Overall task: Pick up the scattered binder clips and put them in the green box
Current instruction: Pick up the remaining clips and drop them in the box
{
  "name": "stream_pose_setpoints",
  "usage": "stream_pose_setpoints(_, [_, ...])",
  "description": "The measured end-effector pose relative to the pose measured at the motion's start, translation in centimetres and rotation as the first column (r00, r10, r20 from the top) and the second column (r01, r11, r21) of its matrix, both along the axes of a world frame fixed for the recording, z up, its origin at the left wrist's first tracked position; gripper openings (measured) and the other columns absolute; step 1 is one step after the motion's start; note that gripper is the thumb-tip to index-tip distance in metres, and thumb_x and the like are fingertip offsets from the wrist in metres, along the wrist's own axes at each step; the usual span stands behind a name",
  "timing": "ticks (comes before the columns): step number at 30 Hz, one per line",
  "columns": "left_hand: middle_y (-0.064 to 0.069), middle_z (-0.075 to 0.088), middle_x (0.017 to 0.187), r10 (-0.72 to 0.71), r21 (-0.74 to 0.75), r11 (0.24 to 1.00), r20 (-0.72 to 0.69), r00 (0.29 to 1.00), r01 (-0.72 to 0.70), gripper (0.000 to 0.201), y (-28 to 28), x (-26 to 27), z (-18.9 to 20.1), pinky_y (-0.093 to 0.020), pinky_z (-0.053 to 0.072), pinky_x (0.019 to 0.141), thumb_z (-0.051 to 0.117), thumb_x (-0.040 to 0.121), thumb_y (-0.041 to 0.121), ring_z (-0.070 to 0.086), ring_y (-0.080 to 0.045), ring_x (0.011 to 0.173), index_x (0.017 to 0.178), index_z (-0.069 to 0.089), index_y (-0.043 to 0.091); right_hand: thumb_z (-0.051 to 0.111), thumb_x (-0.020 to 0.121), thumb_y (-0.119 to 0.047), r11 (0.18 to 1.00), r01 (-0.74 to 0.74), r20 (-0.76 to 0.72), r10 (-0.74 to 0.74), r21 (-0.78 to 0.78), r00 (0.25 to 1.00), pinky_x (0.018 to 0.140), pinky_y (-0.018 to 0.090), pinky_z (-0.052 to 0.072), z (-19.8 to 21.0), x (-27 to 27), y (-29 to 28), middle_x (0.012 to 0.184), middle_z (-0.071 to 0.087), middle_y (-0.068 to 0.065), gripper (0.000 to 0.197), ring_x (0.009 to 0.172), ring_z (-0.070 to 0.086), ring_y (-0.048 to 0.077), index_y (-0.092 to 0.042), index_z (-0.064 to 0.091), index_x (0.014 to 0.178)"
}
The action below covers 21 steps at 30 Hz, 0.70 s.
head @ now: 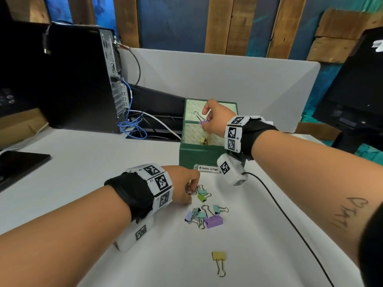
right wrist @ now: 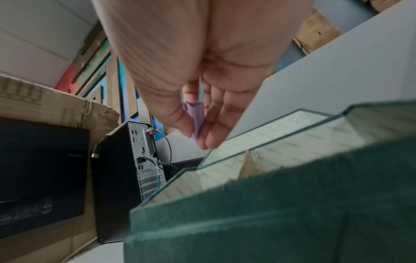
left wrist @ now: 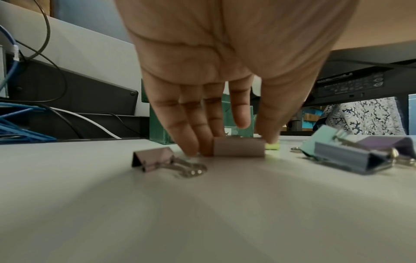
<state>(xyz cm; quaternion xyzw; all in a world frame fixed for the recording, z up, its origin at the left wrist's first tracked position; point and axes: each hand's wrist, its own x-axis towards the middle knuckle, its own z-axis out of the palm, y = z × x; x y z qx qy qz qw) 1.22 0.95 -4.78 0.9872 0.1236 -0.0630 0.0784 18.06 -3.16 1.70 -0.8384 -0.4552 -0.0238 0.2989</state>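
Right hand (head: 215,119): thumb and fingers pinch a small lilac metal binder clip (right wrist: 195,117) over the open green cardboard box (head: 199,157), at 12 o'clock of the table.
Left hand (left wrist: 225,74): fingertips and thumb grasp a dusty-pink binder clip (left wrist: 239,147) lying on the white table (head: 248,235).
Loose clips: pastel cluster (head: 204,214) at 6 o'clock of the box; yellow binder clip (head: 219,256) further toward 6.
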Motion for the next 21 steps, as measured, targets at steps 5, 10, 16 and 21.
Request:
stream_pose_setpoints(5, [0.006, 0.058, 0.099, 0.026, 0.013, 1.000, -0.035, 0.999, -0.026, 0.027, -0.1, 0.0, 0.3, -0.029, 0.047, 0.076, 0.069, 0.074, 0.024, 0.054, -0.017, 0.086, 0.088, 0.047, 0.027, 0.057, 0.082, -0.009, 0.999, -0.033, -0.067, 0.034, 0.015, 0.997, 0.064, 0.026, 0.044, -1.0, 0.0, -1.0, 0.107, 0.057, 0.004, 0.025, 0.084, 0.057, 0.020, -0.017, 0.046, 0.103])
stream_pose_setpoints(10, [0.008, 0.055, 0.093, 0.034, 0.006, 0.999, -0.002, 0.999, -0.034, 0.020, 0.2, 0.0, 0.1, -0.026, 0.045, 0.071, 0.066, 0.074, 0.023, 0.052, -0.015, 0.081, 0.085, 0.050, 0.027, 0.059, 0.082, -0.010, 0.947, -0.218, 0.062, 0.239, -0.235, 0.969, 0.077, 0.024, 0.050, -0.6, -2.6, -4.8, 0.096, 0.059, -0.010, 0.017, 0.090, 0.061, 0.012, -0.024, 0.059, 0.091])
stream_pose_setpoints(16, [0.009, 0.055, 0.091, 0.020, -0.008, 1.000, 0.133, 0.991, -0.019, 0.013, 0.9, -0.8, 1.3, -0.026, 0.046, 0.071, 0.063, 0.079, 0.027, 0.053, -0.012, 0.080, 0.086, 0.053, 0.026, 0.065, 0.082, -0.013, 0.527, -0.533, -0.264, 0.501, -0.662, 0.824, 0.075, 0.024, 0.048, -1.8, -6.7, -9.2, 0.105, 0.061, -0.003, 0.029, 0.081, 0.056, 0.012, -0.029, 0.066, 0.107])
stream_pose_setpoints(21, [0.016, 0.055, 0.083, 0.090, -0.090, 0.994, 0.275, 0.957, -0.068, 0.013, 2.9, -0.8, 4.0, -0.016, 0.043, 0.062, 0.064, 0.079, 0.023, 0.050, 0.001, 0.068, 0.092, 0.060, 0.024, 0.067, 0.081, -0.014, 0.403, -0.565, -0.300, 0.554, -0.720, 0.777, 0.074, 0.016, 0.043, -3.9, -7.4, -9.6, 0.101, 0.049, -0.006, 0.040, 0.072, 0.047, 0.001, -0.029, 0.062, 0.118])
